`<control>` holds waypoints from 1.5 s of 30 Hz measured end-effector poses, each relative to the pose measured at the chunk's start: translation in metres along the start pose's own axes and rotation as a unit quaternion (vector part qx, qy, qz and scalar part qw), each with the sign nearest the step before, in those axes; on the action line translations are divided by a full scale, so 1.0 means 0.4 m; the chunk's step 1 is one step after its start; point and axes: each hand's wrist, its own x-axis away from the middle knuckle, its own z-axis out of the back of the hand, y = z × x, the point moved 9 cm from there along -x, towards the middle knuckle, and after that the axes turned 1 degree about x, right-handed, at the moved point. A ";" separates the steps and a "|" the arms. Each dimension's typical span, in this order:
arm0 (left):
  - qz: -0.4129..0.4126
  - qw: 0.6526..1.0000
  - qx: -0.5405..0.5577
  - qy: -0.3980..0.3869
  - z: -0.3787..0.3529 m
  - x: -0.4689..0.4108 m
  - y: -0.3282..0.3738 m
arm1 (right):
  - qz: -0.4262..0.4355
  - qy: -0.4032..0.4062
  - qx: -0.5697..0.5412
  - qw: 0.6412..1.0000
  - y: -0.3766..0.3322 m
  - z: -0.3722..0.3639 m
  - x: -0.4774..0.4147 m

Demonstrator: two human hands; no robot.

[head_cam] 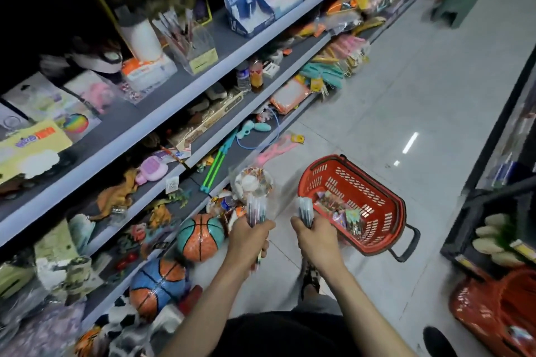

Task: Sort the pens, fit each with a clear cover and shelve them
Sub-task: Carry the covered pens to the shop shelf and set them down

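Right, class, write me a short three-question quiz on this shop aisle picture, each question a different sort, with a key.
1. True or false: the left hand and the right hand each grip a bunch of pens.
2. Where does the red basket stand? A on the floor; B on the top shelf; C on a stool.
3. Fill in: the hand nearer the basket is the ____ one.
Key: 1 true; 2 A; 3 right.
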 end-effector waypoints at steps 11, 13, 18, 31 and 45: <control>0.007 0.992 0.064 0.106 -0.124 -0.171 0.210 | 0.093 -0.094 0.076 0.988 -0.221 0.107 -0.369; 0.011 0.990 0.071 0.121 -0.115 -0.198 0.227 | 0.105 -0.111 0.087 0.984 -0.255 0.089 -0.406; 0.019 0.986 0.088 0.142 -0.090 -0.290 0.274 | 0.118 -0.142 0.094 0.978 -0.342 0.017 -0.497; 0.034 0.974 0.131 0.182 -0.004 -0.510 0.404 | 0.113 -0.177 0.114 0.971 -0.489 -0.130 -0.713; -0.033 0.912 0.262 0.314 0.124 -0.753 0.698 | 0.216 -0.282 0.002 0.935 -0.862 -0.280 -0.956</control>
